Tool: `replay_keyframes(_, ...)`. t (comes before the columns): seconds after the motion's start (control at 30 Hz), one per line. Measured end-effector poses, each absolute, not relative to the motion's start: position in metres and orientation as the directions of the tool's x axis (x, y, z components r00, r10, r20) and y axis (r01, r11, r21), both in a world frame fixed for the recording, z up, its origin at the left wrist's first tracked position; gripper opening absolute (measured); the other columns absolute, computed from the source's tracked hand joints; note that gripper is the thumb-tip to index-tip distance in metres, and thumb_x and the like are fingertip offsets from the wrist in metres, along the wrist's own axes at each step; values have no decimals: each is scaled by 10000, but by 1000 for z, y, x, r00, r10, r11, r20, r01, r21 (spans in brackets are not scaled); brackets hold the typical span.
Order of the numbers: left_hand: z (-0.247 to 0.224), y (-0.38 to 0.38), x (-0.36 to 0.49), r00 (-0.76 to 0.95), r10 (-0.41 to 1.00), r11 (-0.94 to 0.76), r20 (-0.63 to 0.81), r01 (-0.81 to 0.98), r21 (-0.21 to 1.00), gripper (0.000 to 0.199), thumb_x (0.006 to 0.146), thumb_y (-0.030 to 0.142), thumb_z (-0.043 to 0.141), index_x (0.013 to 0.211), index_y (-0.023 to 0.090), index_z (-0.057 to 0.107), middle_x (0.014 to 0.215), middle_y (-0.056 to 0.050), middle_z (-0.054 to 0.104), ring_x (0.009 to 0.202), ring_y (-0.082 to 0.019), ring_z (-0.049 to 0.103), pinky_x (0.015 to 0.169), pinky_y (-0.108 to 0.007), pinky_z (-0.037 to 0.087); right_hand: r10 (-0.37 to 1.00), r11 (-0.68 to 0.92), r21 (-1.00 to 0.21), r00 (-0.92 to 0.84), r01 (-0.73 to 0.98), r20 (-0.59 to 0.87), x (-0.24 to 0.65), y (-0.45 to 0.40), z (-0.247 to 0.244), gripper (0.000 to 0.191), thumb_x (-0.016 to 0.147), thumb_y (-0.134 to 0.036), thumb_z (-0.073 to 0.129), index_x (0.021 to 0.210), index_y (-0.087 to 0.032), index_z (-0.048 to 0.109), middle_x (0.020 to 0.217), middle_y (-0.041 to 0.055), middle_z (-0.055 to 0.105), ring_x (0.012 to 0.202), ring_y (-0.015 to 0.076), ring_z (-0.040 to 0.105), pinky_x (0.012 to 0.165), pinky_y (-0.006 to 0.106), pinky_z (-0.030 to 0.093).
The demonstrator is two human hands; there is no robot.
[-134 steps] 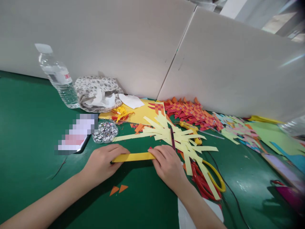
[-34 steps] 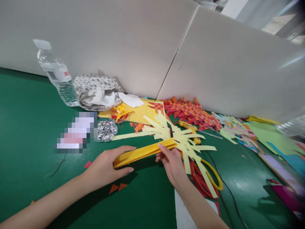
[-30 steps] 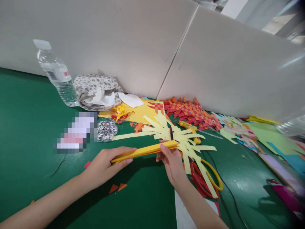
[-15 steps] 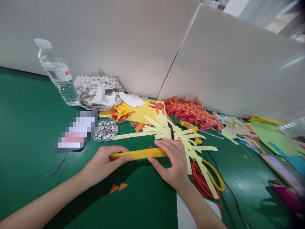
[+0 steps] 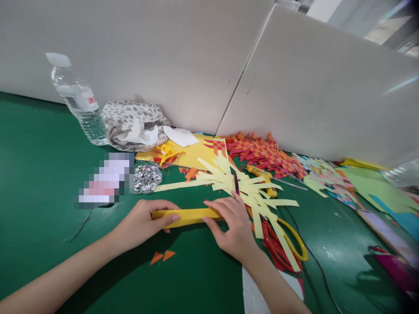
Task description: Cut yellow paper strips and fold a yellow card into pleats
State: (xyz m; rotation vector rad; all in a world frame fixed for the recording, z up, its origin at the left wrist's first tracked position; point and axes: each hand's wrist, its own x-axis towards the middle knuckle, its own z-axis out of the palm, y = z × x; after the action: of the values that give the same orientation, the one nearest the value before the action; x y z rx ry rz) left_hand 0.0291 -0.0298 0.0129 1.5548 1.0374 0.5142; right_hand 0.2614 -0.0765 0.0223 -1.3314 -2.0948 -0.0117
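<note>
A folded yellow paper strip (image 5: 191, 216) is stretched level between my two hands, above the green table. My left hand (image 5: 145, 222) pinches its left end between thumb and fingers. At the other end my right hand (image 5: 231, 222) grips it, thumb below and fingers on top, hiding the tip. Just beyond my right hand lies a loose heap of pale yellow paper strips (image 5: 225, 179) with a dark pen-like object (image 5: 236, 184) on it. Scissors with red handles (image 5: 278, 250) lie partly under the strips. Two small orange paper triangles (image 5: 163, 256) rest on the table nearer to me.
A water bottle (image 5: 80, 102) and a patterned cloth pouch (image 5: 131, 120) stand by the grey partition. Googly eyes (image 5: 147, 178) lie near a blurred-out phone (image 5: 106, 179). Woven red-orange paper fish (image 5: 262, 152), a yellow glue gun (image 5: 262, 172) and a black cable (image 5: 314, 257) are to the right.
My right hand has slid a little to the left along the yellow strip, its fingers curling closer over it. My left hand stays nearly in place.
</note>
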Motion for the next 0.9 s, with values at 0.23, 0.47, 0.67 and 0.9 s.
replay_keyframes(0.23, 13, -30, 28, 517, 839, -47, -168, 376, 926, 289, 813, 446, 579, 921, 203, 692, 843, -14, 714, 592, -143, 667, 579, -207, 511, 830, 456, -336, -258, 824, 494, 265, -74, 15, 198, 839, -258, 603, 1033, -220, 616, 875, 27, 681, 827, 188, 624, 1013, 471, 327)
replay_keyframes(0.47, 11, -31, 27, 534, 835, -124, -134, 420, 899, 262, 839, 419, 549, 927, 214, 688, 768, 1, 704, 603, -135, 660, 581, -193, 491, 827, 457, -330, -258, 826, 499, 265, -73, 11, 180, 842, -265, 611, 1017, -222, 611, 859, 28, 682, 822, 195, 627, 1014, 491, 323)
replay_keyframes(0.67, 18, -31, 29, 536, 841, -232, -72, 478, 847, 224, 820, 386, 574, 914, 221, 694, 786, 12, 716, 644, -133, 633, 590, -184, 458, 823, 467, -333, -264, 819, 503, 264, -73, 12, 146, 835, -258, 626, 976, -220, 619, 850, 29, 679, 815, 199, 622, 994, 469, 347)
replay_keyframes(0.9, 16, -34, 29, 527, 850, -328, 5, 520, 788, 215, 816, 375, 564, 880, 217, 695, 789, 25, 718, 626, -119, 599, 551, -169, 420, 839, 461, -329, -285, 824, 464, 261, -72, 13, 147, 843, -332, 626, 928, -214, 642, 839, 31, 668, 825, 195, 618, 1001, 478, 322)
